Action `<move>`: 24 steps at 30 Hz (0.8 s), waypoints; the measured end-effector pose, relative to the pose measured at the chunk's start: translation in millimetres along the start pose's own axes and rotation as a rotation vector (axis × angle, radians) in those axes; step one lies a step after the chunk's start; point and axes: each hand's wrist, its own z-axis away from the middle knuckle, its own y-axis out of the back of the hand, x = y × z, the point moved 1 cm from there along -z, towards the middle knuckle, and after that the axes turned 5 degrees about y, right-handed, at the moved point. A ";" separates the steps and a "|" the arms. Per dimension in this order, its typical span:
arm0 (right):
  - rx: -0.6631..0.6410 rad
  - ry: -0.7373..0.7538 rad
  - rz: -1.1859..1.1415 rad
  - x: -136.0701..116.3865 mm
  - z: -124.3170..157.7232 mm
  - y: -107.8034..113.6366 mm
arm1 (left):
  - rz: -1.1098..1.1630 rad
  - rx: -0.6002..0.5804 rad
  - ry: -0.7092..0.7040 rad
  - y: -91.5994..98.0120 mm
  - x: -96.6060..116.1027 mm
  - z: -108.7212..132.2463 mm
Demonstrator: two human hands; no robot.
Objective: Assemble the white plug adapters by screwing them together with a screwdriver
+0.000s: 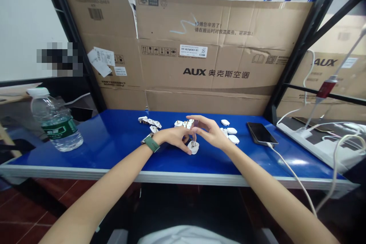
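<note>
A white plug (194,148) lies on the blue table, its prongs upward. Thumb and fingers of my left hand (180,137) are closed on the plug's left side. My right hand (208,129) pinches a thin screwdriver (195,138), held upright with its lower end down at the plug; the fingers hide most of the handle. Behind my hands sits a group of white plug parts with prongs (185,123). More white plug pieces form a row (150,122) to the left, and several white covers (232,135) lie to the right.
A water bottle (58,122) stands at the left. On the right lie a phone (261,133) with a charging cable (291,173) and a white board (323,148) with cables. A cardboard sheet (206,91) walls off the table's back; its metal front edge (183,177) is nearest me.
</note>
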 end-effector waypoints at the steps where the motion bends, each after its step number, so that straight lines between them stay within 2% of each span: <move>1: -0.004 0.011 -0.005 -1.3 -0.2 1.1 | 0.002 -0.008 -0.001 0.4 0.7 0.5; 6: 0.036 0.018 -0.001 -0.1 -1.6 4.4 | 0.001 -0.006 -0.014 0.3 1.1 0.8; 9: 0.120 0.021 0.074 4.0 -2.1 4.0 | -0.016 0.007 -0.025 -0.5 -1.2 -0.4; 14: 0.148 0.010 0.191 7.2 -1.4 3.6 | -0.018 0.008 -0.035 -0.5 -2.9 -1.1; 20: 0.085 0.094 0.238 -2.3 -1.2 7.4 | -0.009 -0.005 0.002 0.9 2.2 1.1; 24: 0.033 0.041 0.072 -1.9 -1.5 7.6 | 0.002 -0.007 -0.006 1.2 3.3 1.9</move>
